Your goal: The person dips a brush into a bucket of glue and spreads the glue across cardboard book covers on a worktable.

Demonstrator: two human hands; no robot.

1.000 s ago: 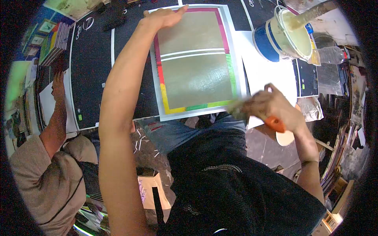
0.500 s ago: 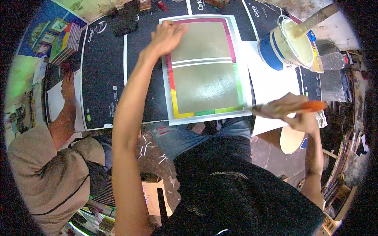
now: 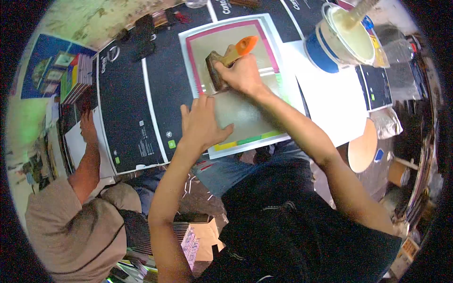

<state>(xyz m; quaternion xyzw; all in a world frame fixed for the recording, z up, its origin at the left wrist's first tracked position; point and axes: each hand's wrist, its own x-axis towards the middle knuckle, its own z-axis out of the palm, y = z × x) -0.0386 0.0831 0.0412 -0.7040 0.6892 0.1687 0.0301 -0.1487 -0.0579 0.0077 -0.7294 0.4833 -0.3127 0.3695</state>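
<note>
My right hand (image 3: pixel 243 75) grips a wide flat paintbrush (image 3: pixel 236 53) with an orange-ended handle. Its bristles meet the upper left part of a greyish panel sheet (image 3: pixel 236 109). Two panels, edged in pink, yellow and green with a white band between them, make up that sheet, which has a pale margin. Part of the lower panel looks shiny. Fingers spread, my left hand (image 3: pixel 202 121) rests on the sheet's lower left side, just below the brush. My right forearm covers part of the sheet's right edge.
A blue and white bucket (image 3: pixel 323 49) of cream-coloured stuff stands at right, a thick stick (image 3: pixel 361 15) in it. White paper (image 3: pixel 332 96) lies beside the sheet. Left, a co-worker's hand (image 3: pixel 88 128) rests near white paper, below stacked books (image 3: pixel 78 79). Black boards (image 3: pixel 122 94) cover the table.
My right hand has brought the paintbrush from beyond the sheet's lower right corner onto its upper panel. My left hand has slid from the top left edge down the left side.
</note>
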